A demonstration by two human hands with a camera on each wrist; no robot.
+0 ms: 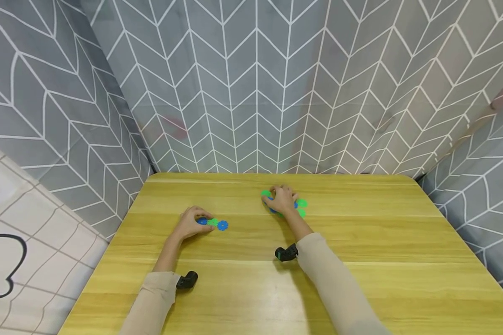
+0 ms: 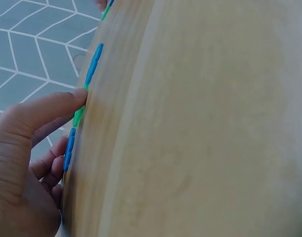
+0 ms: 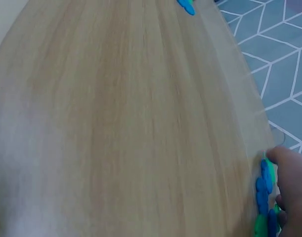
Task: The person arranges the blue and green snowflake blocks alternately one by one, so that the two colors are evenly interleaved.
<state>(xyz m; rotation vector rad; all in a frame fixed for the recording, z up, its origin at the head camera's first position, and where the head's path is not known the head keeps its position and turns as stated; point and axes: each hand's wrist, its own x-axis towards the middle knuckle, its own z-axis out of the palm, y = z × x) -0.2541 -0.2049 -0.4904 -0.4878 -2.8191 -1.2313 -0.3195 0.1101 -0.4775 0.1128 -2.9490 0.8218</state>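
My left hand (image 1: 191,223) is at the left of the table, its thumb and fingers around a short row of flat notched discs. The row runs from a blue disc (image 1: 202,221) through a green disc (image 1: 214,222) to another blue disc (image 1: 222,225). In the left wrist view the thumb (image 2: 79,96) presses on the green disc (image 2: 79,116), with fingers on the far side. Farther back, my right hand (image 1: 282,200) arches over a loose group of blue and green discs (image 1: 302,203). Its thumb touches the group's edge in the right wrist view; the palm hides what its fingers hold.
Both hands work on a wooden table (image 1: 243,288). A patterned grey curtain (image 1: 243,93) hangs along its back edge and sides. A black wrist camera (image 1: 187,280) sits by the left sleeve, another black camera (image 1: 287,253) by the right sleeve.
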